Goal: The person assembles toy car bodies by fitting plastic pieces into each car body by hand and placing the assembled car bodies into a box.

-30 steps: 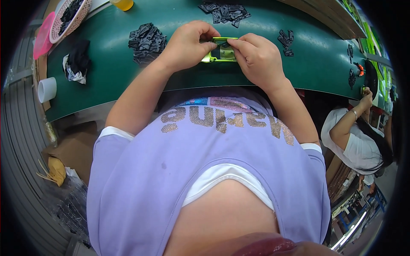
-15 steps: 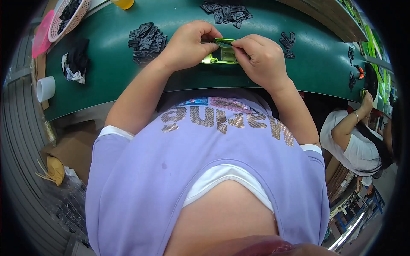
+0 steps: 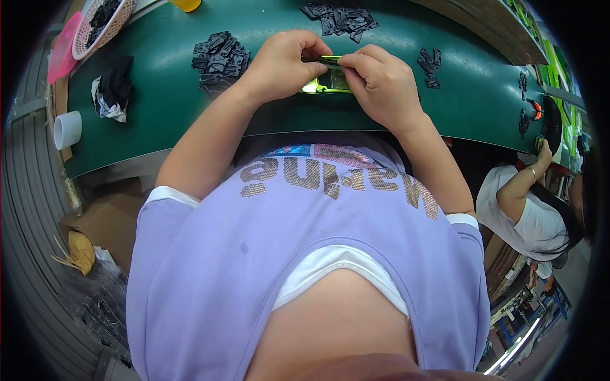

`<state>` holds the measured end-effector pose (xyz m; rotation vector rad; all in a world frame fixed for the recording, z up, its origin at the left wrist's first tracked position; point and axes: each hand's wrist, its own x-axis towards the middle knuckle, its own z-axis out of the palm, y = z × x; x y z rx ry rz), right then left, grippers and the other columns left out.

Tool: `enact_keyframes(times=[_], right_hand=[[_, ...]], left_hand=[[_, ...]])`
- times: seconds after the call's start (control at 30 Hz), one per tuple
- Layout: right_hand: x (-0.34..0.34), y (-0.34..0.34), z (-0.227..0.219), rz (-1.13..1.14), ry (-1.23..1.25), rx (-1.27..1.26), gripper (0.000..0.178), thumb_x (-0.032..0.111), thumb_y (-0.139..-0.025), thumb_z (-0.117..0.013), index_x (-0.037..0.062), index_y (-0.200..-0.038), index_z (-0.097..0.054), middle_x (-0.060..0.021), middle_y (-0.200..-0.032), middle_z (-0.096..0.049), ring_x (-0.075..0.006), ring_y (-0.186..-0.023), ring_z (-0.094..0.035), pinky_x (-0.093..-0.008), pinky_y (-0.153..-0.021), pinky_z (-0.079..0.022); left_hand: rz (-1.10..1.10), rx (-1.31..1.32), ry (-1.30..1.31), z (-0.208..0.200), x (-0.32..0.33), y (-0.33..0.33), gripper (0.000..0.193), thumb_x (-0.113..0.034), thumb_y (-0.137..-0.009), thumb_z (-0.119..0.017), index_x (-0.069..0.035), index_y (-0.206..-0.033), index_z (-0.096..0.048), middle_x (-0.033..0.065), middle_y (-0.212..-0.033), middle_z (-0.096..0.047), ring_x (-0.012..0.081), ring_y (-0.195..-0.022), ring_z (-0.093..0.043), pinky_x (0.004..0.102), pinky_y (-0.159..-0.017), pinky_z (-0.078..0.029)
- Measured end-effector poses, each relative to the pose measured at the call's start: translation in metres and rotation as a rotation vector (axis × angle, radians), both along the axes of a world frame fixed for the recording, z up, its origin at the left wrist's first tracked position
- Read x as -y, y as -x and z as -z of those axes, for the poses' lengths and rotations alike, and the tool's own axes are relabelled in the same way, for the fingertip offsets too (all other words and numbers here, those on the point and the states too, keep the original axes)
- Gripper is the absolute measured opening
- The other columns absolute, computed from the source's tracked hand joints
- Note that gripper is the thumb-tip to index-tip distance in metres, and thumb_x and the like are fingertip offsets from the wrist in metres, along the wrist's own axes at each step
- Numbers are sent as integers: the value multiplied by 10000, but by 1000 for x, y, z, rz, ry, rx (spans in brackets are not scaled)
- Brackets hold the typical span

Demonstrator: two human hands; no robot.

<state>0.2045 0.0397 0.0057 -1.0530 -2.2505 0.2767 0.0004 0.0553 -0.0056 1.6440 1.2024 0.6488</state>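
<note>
Above the table's near edge, both my hands are closed around a small lime-green plastic case (image 3: 327, 90) with a see-through or dark middle. My left hand (image 3: 277, 68) grips its left end, fingers curled at the far side and thumb across the top. My right hand (image 3: 386, 82) pinches at its right far edge with thumb and forefinger. Between the two sets of fingertips shows a thin dark strip (image 3: 330, 63) along the far edge; the fingers cover much of it. Beyond my hands lie a pile of black plastic clips (image 3: 220, 62) and another black pile (image 3: 341, 21).
On the green table (image 3: 152, 95) are a dark cloth (image 3: 115, 86), a white cup (image 3: 67, 130), a basket of black parts (image 3: 101, 28), a yellow container (image 3: 186, 4) and a few black parts (image 3: 429, 66). A co-worker (image 3: 530, 203) sits at the right. A ledge (image 3: 483, 28) borders the far right.
My right hand has shifted slightly left and away from me along the case's far edge, closer to my left fingertips. My left hand keeps its grip.
</note>
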Motion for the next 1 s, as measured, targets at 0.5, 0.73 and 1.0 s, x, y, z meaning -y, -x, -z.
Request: enact_keyframes(times=[0.5, 0.73, 1.0], right_hand=[[-17, -7, -7, 4, -203, 289, 85, 167, -793, -719, 99, -785, -667, -32, -823, -626, -236, -831, -623, -349, -707, -529], [-25, -8, -15, -170, -110, 543, 77, 153, -794, -676, 79, -775, -680, -57, -841, -643, -239, -890, -641, -352, -772, -538], [-37, -5, -17, -333, -192, 712, 91, 139, -795, -672, 66, -845, -694, -80, -892, -668, -264, -914, -657, -358, -826, -541]], left_hand=[[-28, -95, -290, 6, 1, -3, 164, -120, -805, -781, 4, -899, -729, 80, -806, -702, 124, -716, -661, 267, -646, -528], [100, -313, -644, -1, -2, -1, 149, -159, -786, -741, -28, -855, -724, 116, -796, -655, 280, -715, -653, 373, -630, -522], [237, -429, -796, -2, -8, -5, 168, -196, -788, -699, -32, -772, -664, 121, -768, -619, 332, -727, -626, 431, -645, -511]])
